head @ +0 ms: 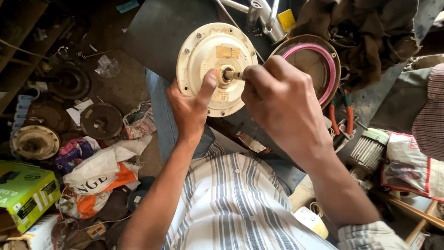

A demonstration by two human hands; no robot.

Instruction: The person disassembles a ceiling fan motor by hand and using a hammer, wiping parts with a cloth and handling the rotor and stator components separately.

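Note:
A round cream-coloured motor housing [203, 51] with bolts around its rim stands tilted in front of me, its short metal shaft [230, 74] sticking out of the middle. My left hand [190, 105] grips the housing's lower edge, thumb pressed on its face beside the shaft. My right hand [277, 99] is closed, fingertips pinching the end of the shaft. What the fingers hold besides the shaft is hidden.
A round cover with a pink ring [319, 62] lies right of the housing, with red-handled pliers [341, 115] below it. A finned motor part [368, 150] sits at right. Round metal discs [101, 121], bags and a green box [25, 192] crowd the floor at left.

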